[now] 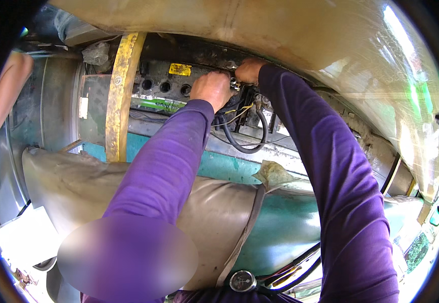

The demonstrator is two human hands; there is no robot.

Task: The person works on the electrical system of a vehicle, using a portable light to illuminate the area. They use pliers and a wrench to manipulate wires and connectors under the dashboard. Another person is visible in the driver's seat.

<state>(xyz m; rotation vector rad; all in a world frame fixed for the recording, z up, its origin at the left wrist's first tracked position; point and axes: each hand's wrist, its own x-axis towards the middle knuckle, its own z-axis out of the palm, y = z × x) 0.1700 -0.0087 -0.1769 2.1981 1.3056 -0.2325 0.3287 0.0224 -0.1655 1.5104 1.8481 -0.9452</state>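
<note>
A large dark battery (154,70) with round open holes along its top lies in a recess ahead. My left hand (211,90) is closed at the battery's right end, its fingers curled by a metal terminal clamp (234,85). Just right of and beyond the clamp, my right hand (249,70) is closed too, knuckles up. What either hand grips is hidden behind the fingers. Below them a thick black cable (244,149) loops down from a connector, and thin yellow wires (239,112) run beside it.
A worn yellow metal bar (117,98) crosses the recess left of my hands. Brown sheeting (260,25) hangs overhead. Brown cover (214,202) drapes over a teal panel (290,217) nearer me. A round gauge (242,281) sits low. Another person's bare limb (8,93) shows far left.
</note>
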